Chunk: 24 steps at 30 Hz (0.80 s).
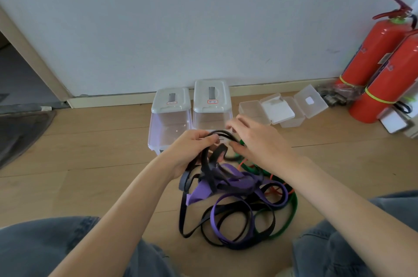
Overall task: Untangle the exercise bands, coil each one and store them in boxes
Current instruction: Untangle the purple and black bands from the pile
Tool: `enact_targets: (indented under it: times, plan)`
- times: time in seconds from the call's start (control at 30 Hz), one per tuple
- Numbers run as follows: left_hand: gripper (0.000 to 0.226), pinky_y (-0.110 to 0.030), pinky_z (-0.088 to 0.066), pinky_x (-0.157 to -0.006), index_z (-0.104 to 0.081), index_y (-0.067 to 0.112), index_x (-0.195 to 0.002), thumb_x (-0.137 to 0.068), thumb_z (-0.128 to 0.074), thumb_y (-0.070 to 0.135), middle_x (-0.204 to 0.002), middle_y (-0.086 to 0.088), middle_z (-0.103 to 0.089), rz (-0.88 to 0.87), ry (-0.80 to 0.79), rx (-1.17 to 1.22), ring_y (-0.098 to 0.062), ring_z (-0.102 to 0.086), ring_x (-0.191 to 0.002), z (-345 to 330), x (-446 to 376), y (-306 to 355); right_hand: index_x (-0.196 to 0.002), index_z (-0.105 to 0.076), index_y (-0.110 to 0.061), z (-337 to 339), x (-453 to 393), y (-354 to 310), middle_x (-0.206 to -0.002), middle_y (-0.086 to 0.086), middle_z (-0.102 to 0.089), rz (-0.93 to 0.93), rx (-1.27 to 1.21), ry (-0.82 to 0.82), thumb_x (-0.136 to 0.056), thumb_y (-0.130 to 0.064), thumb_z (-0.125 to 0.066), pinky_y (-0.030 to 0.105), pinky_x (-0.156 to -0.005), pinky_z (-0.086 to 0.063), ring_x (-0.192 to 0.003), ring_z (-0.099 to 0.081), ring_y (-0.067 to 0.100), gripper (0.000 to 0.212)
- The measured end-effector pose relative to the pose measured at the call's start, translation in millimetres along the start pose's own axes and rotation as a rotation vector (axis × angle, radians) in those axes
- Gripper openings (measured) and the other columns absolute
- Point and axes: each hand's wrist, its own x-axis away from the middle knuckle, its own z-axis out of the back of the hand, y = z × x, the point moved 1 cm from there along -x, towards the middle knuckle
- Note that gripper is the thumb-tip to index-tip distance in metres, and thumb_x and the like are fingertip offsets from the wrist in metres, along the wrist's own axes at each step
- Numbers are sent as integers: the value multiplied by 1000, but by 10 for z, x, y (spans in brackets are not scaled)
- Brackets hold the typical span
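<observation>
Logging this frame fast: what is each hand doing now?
Left hand: fingers curled round a flat black rubber exercise band.
Right hand: blurred near that band; grip cannot be told.

Exercise bands (pixel 237 206) are lying tangled in a heap on the wood floor: black, purple, green and thin orange loops crossing each other. One black band (pixel 207 159) is being lifted up out of the pile, looping over the top. Two tall clear boxes (pixel 192 116) with white lids are standing just behind, side by side. Three small clear boxes (pixel 282 108) are sitting open to their right.
</observation>
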Motion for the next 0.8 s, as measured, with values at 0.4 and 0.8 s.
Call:
enact_targets:
  times: [0.4,0.8]
  plan:
    - [15,-20,-54,-58,-58,13,-90,-97,-46,18,-84,-7,-69,-81,277,-242,-14,-68,-60,244,-57,19,-85,-64,-11,103,-26,61,-75,-2,-66,-190,-356,-82,-85,-9,-62,23,-53,-42,-58,-59,7,3]
    - [75,-23,-21,-109,-31,15,-140,-77,-71,26,-136,3,-41,-492,143,-804,-12,-34,-128,160,-147,-128,-92,-64,-19,378,-154,-2,-85,17,-71,-344,-1523,35,-99,-8,-33,19,-38,-34,-48,-47,13,34]
